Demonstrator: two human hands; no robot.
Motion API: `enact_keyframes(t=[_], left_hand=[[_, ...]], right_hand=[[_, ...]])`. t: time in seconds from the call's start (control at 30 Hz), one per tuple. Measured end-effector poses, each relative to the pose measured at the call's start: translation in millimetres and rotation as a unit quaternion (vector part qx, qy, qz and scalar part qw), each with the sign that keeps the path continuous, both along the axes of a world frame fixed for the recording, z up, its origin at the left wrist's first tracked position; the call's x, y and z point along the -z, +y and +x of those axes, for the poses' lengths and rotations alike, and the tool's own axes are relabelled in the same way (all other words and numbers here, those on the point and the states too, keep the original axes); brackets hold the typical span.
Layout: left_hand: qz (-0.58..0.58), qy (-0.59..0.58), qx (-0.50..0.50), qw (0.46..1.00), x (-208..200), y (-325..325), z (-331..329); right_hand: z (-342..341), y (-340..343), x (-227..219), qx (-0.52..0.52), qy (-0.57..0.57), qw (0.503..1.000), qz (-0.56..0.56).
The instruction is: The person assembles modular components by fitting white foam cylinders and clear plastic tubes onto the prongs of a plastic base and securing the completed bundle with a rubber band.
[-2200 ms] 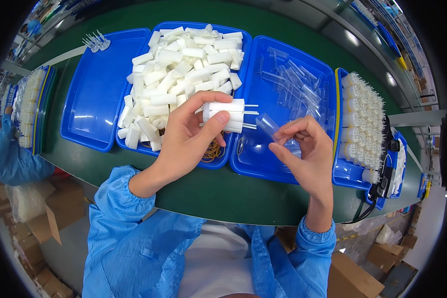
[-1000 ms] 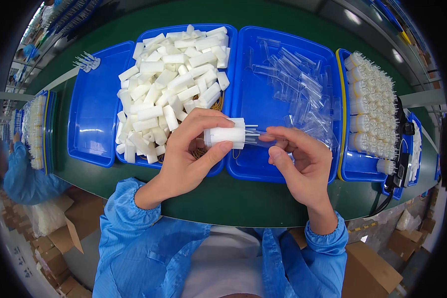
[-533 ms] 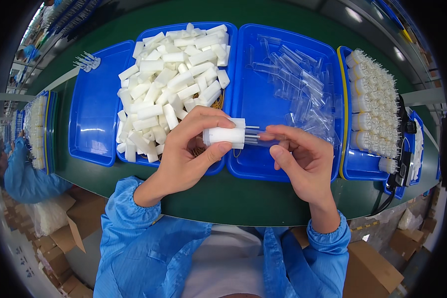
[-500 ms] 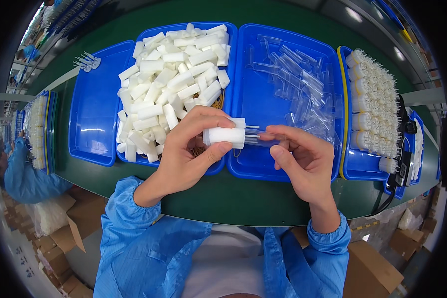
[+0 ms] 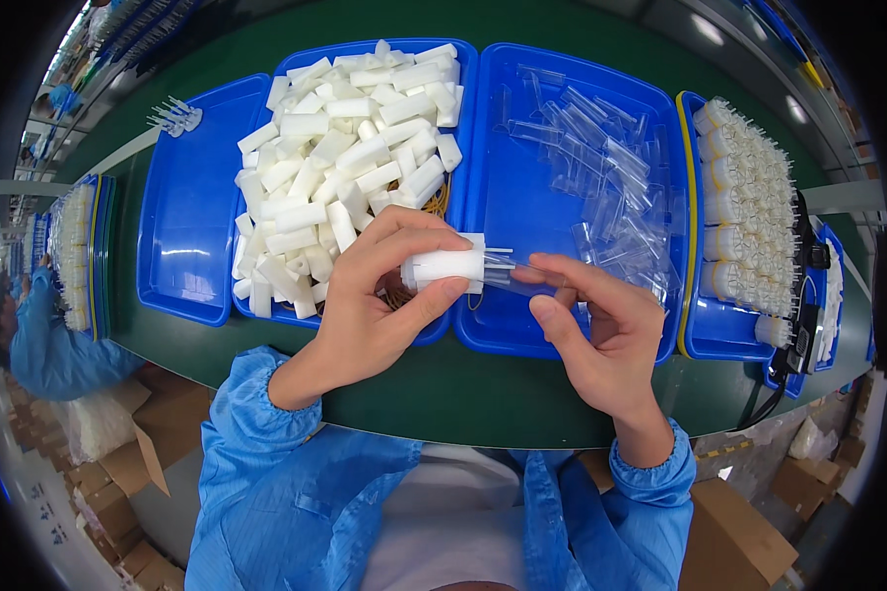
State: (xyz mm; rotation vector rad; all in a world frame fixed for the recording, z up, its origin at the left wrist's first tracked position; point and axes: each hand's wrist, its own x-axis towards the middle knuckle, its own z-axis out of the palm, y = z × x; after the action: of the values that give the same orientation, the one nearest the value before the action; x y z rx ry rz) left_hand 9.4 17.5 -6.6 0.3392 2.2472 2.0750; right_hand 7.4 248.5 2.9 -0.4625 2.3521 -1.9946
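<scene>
My left hand (image 5: 384, 276) is closed around a white cylindrical part (image 5: 447, 266), held on its side above the trays. Thin pale prongs (image 5: 500, 258) stick out of its right end. My right hand (image 5: 606, 325) holds a clear plastic piece (image 5: 517, 283) at its fingertips, against the prongs. The thumb stands a little apart from the index finger. How far the clear piece reaches in among the prongs is hard to make out.
A blue tray (image 5: 473, 128) heaped with white foam blocks (image 5: 335, 148) lies left of another blue tray (image 5: 508, 217) of clear plastic pieces (image 5: 611, 167). Pronged white assemblies (image 5: 744, 207) stand in rows at right. At far left, a blue tray (image 5: 182, 246) holds small pronged parts (image 5: 175, 118); a person (image 5: 54, 330) sits beyond.
The clear piece has tilted slightly and shows more plainly between the prongs and my right fingertips. My right thumb has shifted a little left. My left hand keeps its grip.
</scene>
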Motion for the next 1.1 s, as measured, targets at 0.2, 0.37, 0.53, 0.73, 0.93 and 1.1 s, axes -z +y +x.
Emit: enact_keyframes(t=[0.2,0.37,0.53,0.73,0.93,1.1], left_hand=[[0.014,-0.005,0.014,1.0,1.2,-1.5,-0.5],[-0.021,0.023,0.036,0.999,1.2,-5.4,-3.2],[-0.006,0.024,0.029,0.999,0.8,-4.6,-2.3],[-0.007,0.028,0.018,0.999,2.0,-3.8,-2.2],[-0.012,0.065,0.042,0.997,5.6,-4.9,-5.6],[-0.023,0.063,0.035,0.997,3.9,-3.5,-5.0]], right_hand=[[-2.7,1.1,0.1,-0.004,-0.034,0.999,-0.01],[-5.1,4.4,-1.8,-0.033,-0.079,0.995,-0.056],[-5.5,4.1,-4.1,-0.055,-0.074,0.994,-0.063],[-1.9,1.8,-5.3,-0.017,-0.06,0.998,-0.004],[-3.9,2.8,-0.4,-0.038,-0.105,0.991,-0.079],[-3.6,2.7,-0.5,-0.036,-0.013,0.999,0.007]])
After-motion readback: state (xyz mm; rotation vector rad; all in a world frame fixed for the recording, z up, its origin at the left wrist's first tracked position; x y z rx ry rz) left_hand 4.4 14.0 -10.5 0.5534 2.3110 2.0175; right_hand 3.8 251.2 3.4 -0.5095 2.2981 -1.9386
